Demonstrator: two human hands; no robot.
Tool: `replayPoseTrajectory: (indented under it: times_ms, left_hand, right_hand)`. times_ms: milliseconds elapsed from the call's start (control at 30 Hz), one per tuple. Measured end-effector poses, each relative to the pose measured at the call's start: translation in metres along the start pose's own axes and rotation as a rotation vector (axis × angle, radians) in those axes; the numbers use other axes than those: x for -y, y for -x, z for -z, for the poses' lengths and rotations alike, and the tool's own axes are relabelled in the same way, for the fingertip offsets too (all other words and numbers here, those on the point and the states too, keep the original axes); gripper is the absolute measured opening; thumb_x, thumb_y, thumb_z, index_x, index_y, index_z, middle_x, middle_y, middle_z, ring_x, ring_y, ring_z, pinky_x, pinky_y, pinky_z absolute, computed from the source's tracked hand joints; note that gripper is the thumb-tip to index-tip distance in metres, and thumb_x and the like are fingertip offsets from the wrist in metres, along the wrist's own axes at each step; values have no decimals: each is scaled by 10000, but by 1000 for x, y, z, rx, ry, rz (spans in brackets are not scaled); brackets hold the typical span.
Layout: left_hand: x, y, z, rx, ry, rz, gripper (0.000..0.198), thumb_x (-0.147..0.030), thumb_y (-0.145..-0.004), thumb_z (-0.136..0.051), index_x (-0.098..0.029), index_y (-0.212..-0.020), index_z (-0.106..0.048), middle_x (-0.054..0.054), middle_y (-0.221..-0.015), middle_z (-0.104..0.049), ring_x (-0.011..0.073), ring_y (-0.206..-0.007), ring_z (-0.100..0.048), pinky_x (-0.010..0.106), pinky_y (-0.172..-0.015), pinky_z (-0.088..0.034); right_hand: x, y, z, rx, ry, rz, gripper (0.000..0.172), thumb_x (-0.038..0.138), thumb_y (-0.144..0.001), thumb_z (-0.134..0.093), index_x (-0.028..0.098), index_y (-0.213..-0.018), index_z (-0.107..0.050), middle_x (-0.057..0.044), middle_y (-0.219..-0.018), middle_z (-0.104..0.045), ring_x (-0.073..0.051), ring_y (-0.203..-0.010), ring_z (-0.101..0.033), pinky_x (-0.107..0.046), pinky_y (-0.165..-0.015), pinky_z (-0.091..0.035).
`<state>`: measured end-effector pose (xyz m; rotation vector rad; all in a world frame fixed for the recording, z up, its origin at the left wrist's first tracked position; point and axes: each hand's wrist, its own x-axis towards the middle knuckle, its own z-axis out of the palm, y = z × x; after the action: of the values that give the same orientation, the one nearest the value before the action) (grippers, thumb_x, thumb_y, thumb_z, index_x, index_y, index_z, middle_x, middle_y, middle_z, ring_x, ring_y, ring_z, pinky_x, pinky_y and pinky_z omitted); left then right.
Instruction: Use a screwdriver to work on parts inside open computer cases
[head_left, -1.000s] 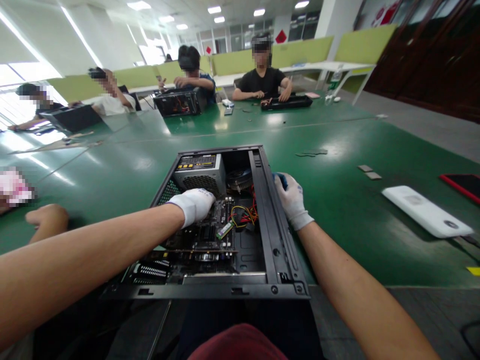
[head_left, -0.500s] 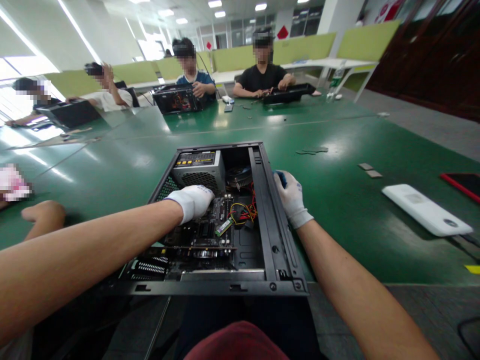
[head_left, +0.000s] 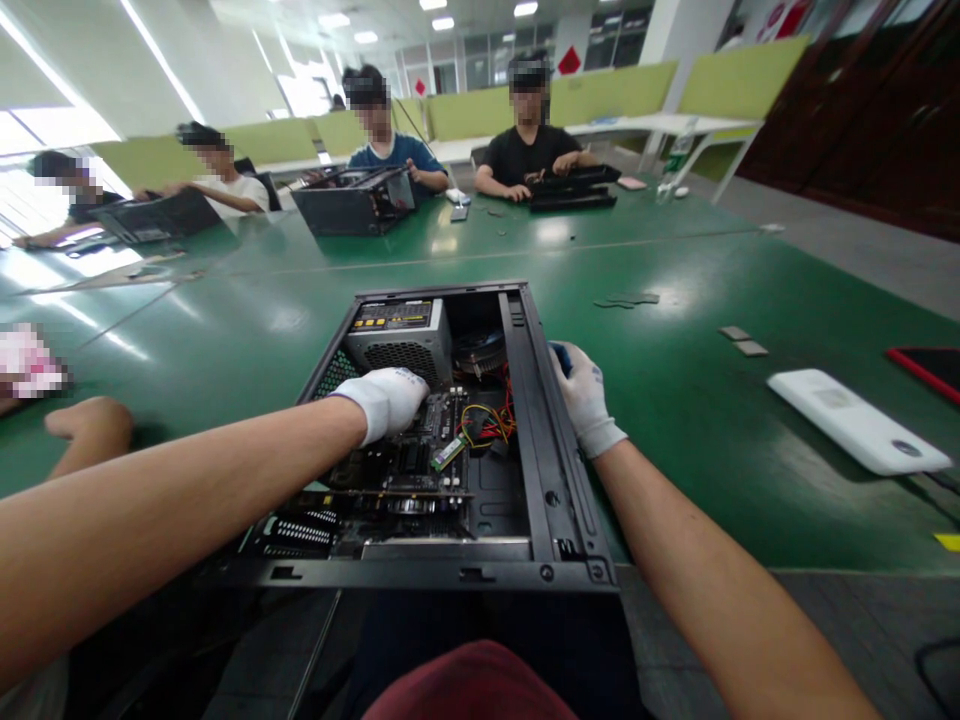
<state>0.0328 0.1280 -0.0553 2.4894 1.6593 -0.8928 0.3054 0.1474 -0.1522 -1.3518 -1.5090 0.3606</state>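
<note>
The gloved left hand [head_left: 396, 396] is resting inside the open computer case [head_left: 540, 440], fingertips hidden, so their grip I cannot tell. The case is lying near-centre on the green table [head_left: 690, 440]. The right hand [head_left: 583, 395] is touching its right side, fingers half-curled, hold unclear.

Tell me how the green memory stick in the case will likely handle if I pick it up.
The memory stick is likely stiff, as it lies straight with no visible bend. It is probably light, being small and thin beside the case. It may catch on the coloured wires close to its far end.
</note>
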Motion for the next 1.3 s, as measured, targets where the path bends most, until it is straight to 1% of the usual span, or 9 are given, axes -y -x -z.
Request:
replayPoseTrajectory:
  times_ms: [67,233,433,633,733,867,967,1133,1300]
  left_hand:
    - [0,0,0,-1,-4,-5,355,-248,-803,-658,-200,-1144,-748,127,-1190,-765,271,-1094,-724,325,-962,-557]
    - [0,-1,-1,0,-9,-12,380,-273,-794,-674,-191,-1159,-740,134,-1189,-764,287,-1098,-722,339,-955,-562]
    - [-1,0,1,13,1,-11,394,-245,-781,-684,-194,-1167,-743,132,-1216,-757,278,-1104,-721,335,-970,-556]
    - [1,-1,0,14,11,-10,423,-260,-769,-698,-185,-1184,-737,142,-1222,-753,297,-1119,-715,354,-984,-553]
    - [2,0,4,7,22,12,448,-236,-764,-687,-206,-1210,-727,122,-1220,-757,287,-1125,-713,336,-983,-552]
    - [3,5,13,-12,32,54,505,-218,-763,-676,-231,-1268,-706,97,-1256,-748,262,-1174,-692,296,-1019,-526]
    - [3,8,18,-20,38,69,511,-210,-775,-656,-226,-1285,-697,98,-1257,-746,263,-1164,-697,299,-1010,-532]
    - [3,10,20,-29,53,74,478,-231,-799,-642,-230,-1274,-698,89,-1249,-750,254,-1152,-700,289,-996,-533]
    - [4,9,18,-26,62,70,475,-218,-785,-640,-194,-1254,-709,121,-1231,-752,282,-1132,-709,321,-981,-547]
  right_hand:
    - [0,0,-1,-2,-4,2,485,619,-923,-431,204,-932,-682,-115,-927,-726,-271,-891,-652,-411,-835,-509]
    - [0,0,0,-1,14,4,490,605,-928,-423,196,-938,-691,-126,-945,-723,-280,-898,-653,-424,-838,-509]
    - [1,1,1,12,-4,0,497,601,-925,-432,183,-964,-699,-137,-973,-729,-283,-915,-659,-429,-847,-508]
    - [2,2,2,24,-6,-14,484,604,-916,-447,189,-969,-691,-133,-985,-730,-282,-924,-656,-430,-844,-504]
    - [3,2,3,19,-1,-19,495,607,-914,-438,184,-968,-690,-138,-981,-725,-285,-919,-652,-435,-848,-502]
    - [2,1,3,23,3,-25,500,612,-907,-432,184,-958,-686,-130,-935,-718,-282,-884,-643,-436,-836,-501]
    - [1,1,3,17,3,-20,495,617,-905,-437,190,-949,-683,-123,-921,-717,-276,-866,-638,-430,-823,-501]
    - [-1,1,1,-5,10,-9,488,621,-906,-436,200,-932,-681,-121,-924,-720,-274,-871,-638,-432,-826,-501]
    - [-2,1,1,9,-3,-14,466,603,-901,-456,198,-942,-684,-122,-928,-727,-279,-880,-645,-433,-828,-506]
